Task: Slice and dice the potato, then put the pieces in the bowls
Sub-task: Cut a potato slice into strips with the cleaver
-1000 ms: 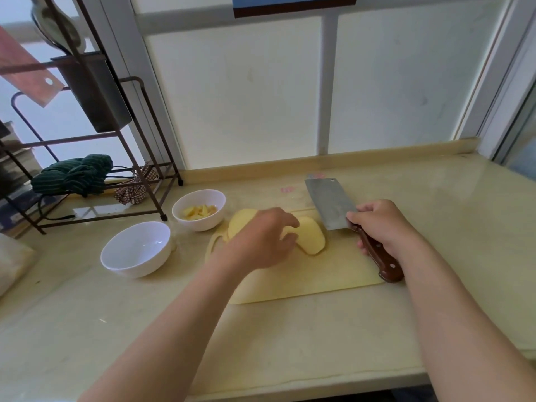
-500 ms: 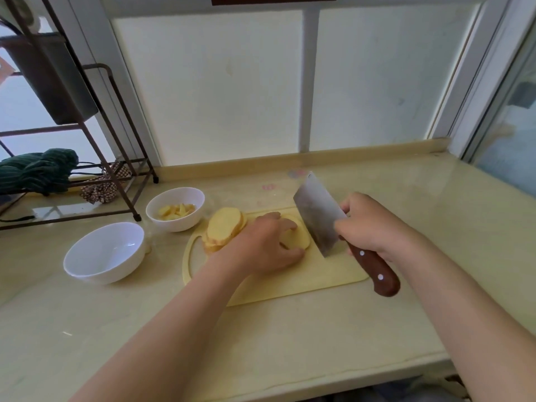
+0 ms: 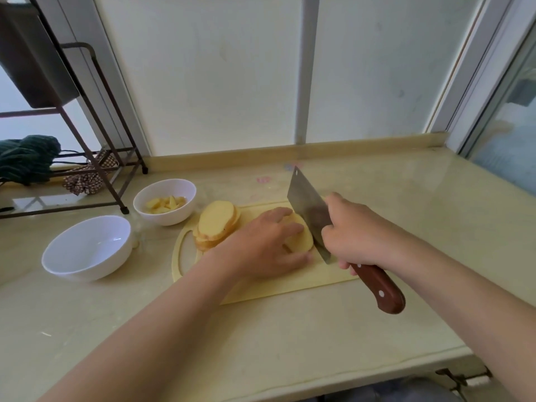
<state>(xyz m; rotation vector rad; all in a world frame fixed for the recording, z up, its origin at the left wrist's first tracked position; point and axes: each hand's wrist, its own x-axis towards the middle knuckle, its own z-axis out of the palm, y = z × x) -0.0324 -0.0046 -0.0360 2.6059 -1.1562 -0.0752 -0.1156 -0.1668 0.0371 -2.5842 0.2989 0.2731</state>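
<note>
Potato piece (image 3: 300, 242) sits mid cutting board (image 3: 290, 282), cut face up, partly under my left hand (image 3: 261, 248). Left hand fingers lie fairly straight on top, pressing it down, thumb alongside its near edge, not wrapped round. My right hand (image 3: 353, 236) is clenched on the cleaver (image 3: 307, 204) where the brown handle meets the blade. The blade is tilted, its lower edge down at the piece's right side; can't tell whether it has bitten in. A fanned stack of potato slices (image 3: 216, 224) lies at the board's far left. The small bowl (image 3: 168, 217), just beyond the board's left corner, holds cut pieces (image 3: 165, 203). The large bowl (image 3: 87, 262) stands left of the board on the bench (image 3: 319, 338). A metal rack (image 3: 95, 181) with a green cloth (image 3: 26, 161) is at far left.
</note>
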